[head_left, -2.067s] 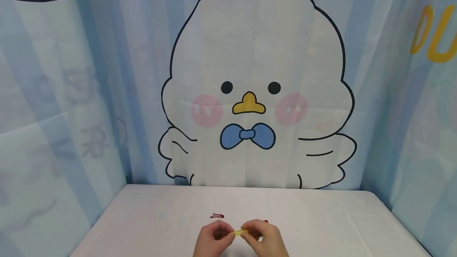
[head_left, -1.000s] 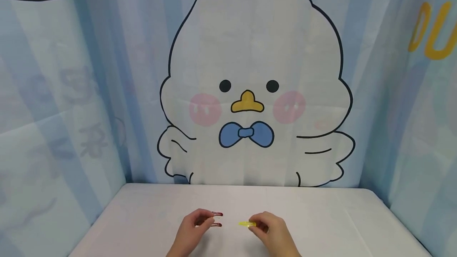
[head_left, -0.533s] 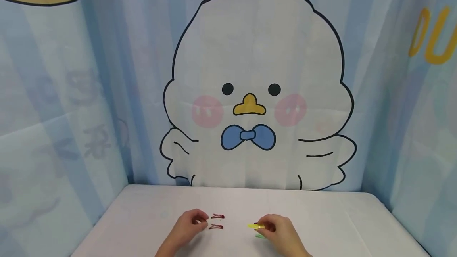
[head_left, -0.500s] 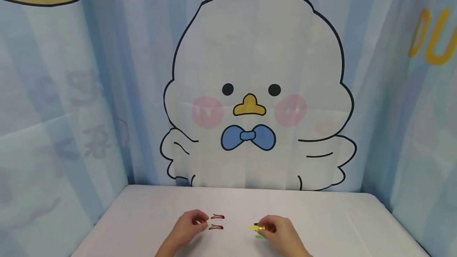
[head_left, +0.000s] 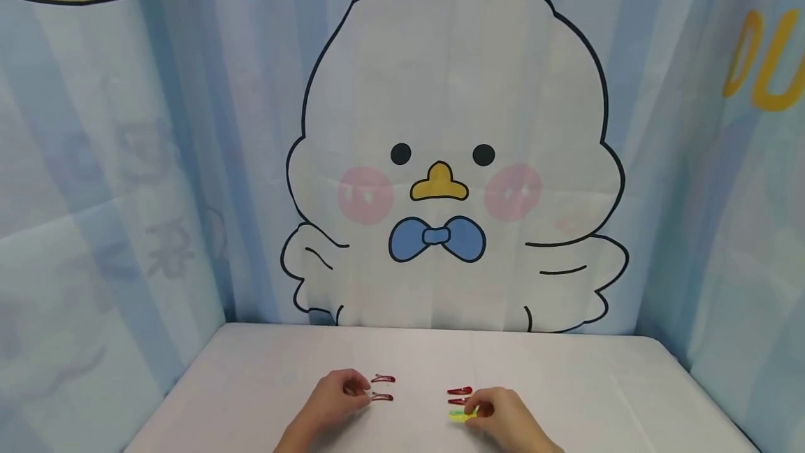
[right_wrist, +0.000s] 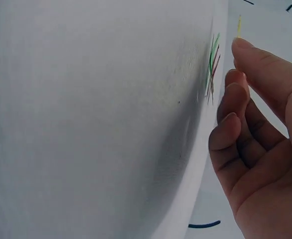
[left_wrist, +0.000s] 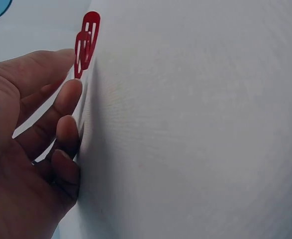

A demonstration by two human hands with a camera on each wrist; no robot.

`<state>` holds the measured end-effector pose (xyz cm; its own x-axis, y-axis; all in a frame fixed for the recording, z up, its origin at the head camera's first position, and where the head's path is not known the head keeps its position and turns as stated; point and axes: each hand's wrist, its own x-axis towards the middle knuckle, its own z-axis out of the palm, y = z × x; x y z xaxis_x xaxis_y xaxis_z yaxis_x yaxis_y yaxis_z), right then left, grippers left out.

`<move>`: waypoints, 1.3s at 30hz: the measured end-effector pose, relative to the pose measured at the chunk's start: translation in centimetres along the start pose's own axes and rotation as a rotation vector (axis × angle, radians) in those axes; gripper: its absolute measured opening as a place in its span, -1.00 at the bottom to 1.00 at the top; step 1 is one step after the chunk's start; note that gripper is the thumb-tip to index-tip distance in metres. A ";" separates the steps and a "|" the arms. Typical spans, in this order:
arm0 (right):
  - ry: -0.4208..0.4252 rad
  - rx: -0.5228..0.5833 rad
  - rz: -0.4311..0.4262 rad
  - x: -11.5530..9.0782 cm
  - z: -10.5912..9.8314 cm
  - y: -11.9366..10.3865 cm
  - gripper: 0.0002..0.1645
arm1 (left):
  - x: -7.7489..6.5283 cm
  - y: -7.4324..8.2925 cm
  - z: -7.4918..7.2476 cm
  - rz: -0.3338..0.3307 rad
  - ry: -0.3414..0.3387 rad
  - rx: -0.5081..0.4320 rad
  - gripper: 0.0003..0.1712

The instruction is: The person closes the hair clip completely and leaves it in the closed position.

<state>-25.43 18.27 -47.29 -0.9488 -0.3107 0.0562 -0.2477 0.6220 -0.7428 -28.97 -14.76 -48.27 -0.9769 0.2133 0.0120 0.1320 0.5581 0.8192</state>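
Note:
Two red snap hair clips, the far one (head_left: 383,378) and the near one (head_left: 381,397), lie on the white table left of centre, each with its prongs apart. My left hand (head_left: 339,396) hovers just left of them with loosely bent fingers and holds nothing; the left wrist view shows its thumb and fingertips beside the red clips (left_wrist: 90,40). On the right, my right hand (head_left: 503,414) pinches a yellow hair clip (head_left: 459,417) between thumb and fingertip. It hangs over a green clip (right_wrist: 214,47), partly hidden in the head view, close to two more red clips (head_left: 460,391).
The white table (head_left: 566,369) runs back to a blue-striped curtain (head_left: 258,159) printed with a white duck. Side curtains (head_left: 82,229) flank it left and right.
Both hands have parted from the middle, where they held the yellow clip together. My left hand let go and moved left; my right hand carried the yellow clip right, then nearer over the green one.

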 end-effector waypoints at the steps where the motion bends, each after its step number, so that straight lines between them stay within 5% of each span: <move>1: -0.016 0.007 0.009 0.0 0.0 0.0 -0.87 | 0.1 0.0 0.0 -0.006 -0.003 0.007 -0.87; 11: -0.100 -0.007 0.118 0.4 0.3 0.2 -0.90 | 0.4 -0.6 0.5 0.037 -0.025 0.065 -0.90; 24: -0.125 0.004 0.087 0.4 0.3 0.2 -0.91 | 0.3 -0.3 1.0 0.002 0.018 0.116 -0.91; 39: -0.059 -0.005 0.040 -0.2 -1.1 -1.6 -0.88 | -0.5 -0.2 -0.1 -0.031 -0.004 -0.142 -0.93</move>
<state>-25.12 18.15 -45.39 -0.9448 -0.3274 -0.0129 -0.2110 0.6380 -0.7405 -28.58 -15.08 -48.40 -0.9794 0.2011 -0.0168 0.0761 0.4451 0.8922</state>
